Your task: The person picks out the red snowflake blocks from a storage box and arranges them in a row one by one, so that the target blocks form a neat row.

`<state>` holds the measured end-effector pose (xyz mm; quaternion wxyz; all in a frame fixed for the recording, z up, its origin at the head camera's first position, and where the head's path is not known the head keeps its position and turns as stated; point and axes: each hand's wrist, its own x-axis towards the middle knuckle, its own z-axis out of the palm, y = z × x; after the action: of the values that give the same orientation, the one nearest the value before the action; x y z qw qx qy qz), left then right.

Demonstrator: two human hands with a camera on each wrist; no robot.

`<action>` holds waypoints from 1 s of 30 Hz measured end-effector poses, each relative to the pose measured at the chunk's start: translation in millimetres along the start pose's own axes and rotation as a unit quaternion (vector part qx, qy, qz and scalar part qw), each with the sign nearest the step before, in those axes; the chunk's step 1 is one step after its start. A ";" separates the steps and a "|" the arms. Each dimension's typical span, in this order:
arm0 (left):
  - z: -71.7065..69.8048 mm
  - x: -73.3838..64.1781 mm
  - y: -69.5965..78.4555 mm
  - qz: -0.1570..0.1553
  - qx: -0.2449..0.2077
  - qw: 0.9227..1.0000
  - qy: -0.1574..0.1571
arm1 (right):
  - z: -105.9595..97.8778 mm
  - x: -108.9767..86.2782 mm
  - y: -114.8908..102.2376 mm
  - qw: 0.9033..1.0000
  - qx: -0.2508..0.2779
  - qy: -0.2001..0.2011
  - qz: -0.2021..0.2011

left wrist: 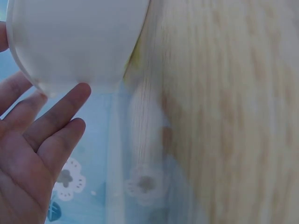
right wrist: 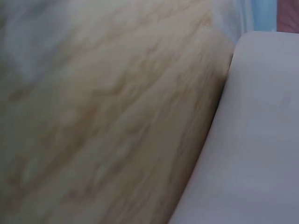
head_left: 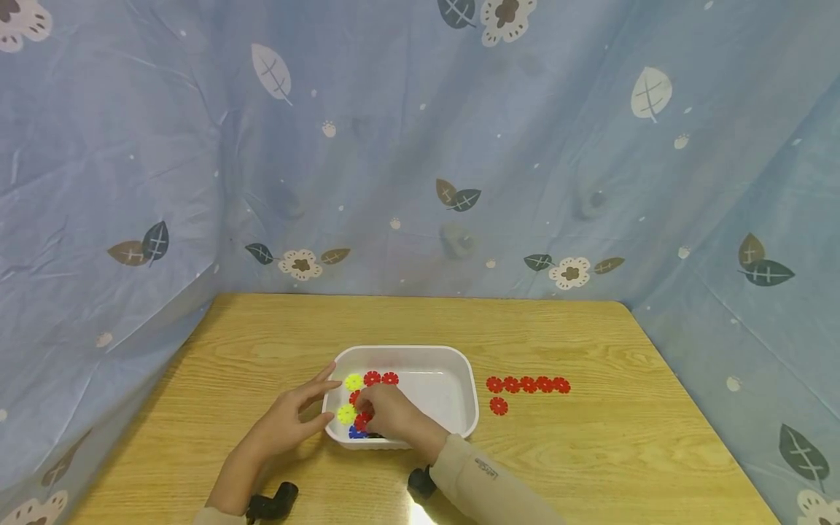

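Note:
A white plastic tray (head_left: 441,354) stands on the table, with small notched plastic discs gathered in its left part. My left hand (head_left: 289,417) is at the tray's left end, its fingers spread and fairly straight along the rim. In the left wrist view, the fingers (left wrist: 65,109) lie close against the tray's outer wall (left wrist: 79,42). My right hand (head_left: 390,412) reaches into the tray, fingers bent down at a red disc (head_left: 362,421); whether they pinch it is hidden. Near it lie a yellow disc (head_left: 346,414) and a blue disc (head_left: 356,432). The right wrist view shows no hand.
On the wooden table (head_left: 590,452), right of the tray, a row of several red discs (head_left: 528,384) lies side by side. One red disc (head_left: 499,405) sits below the row's left end. A patterned blue cloth (head_left: 394,146) hangs behind and at both sides.

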<state>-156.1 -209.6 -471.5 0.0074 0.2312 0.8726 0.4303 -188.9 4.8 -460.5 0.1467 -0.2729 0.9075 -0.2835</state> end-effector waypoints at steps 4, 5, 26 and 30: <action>-0.5 0.1 0.2 -0.003 0.004 1.000 0.002 | -1.1 0.8 -1.4 1.000 -0.029 -0.007 -0.007; -0.5 0.1 0.3 -0.003 0.005 1.000 0.002 | -1.1 0.9 -1.7 0.999 -0.034 -0.009 -0.007; -0.4 -0.2 -0.8 0.005 0.009 1.000 0.005 | -0.2 1.2 -0.2 0.999 -0.037 -0.014 -0.002; -0.3 0.1 -0.4 0.007 0.011 1.000 0.007 | -0.5 -0.1 -0.2 1.000 -0.020 -0.013 0.007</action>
<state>-156.5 -210.0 -471.6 -0.0040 0.2349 0.8756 0.4222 -188.9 5.0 -460.0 0.1548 -0.2735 0.9129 -0.2604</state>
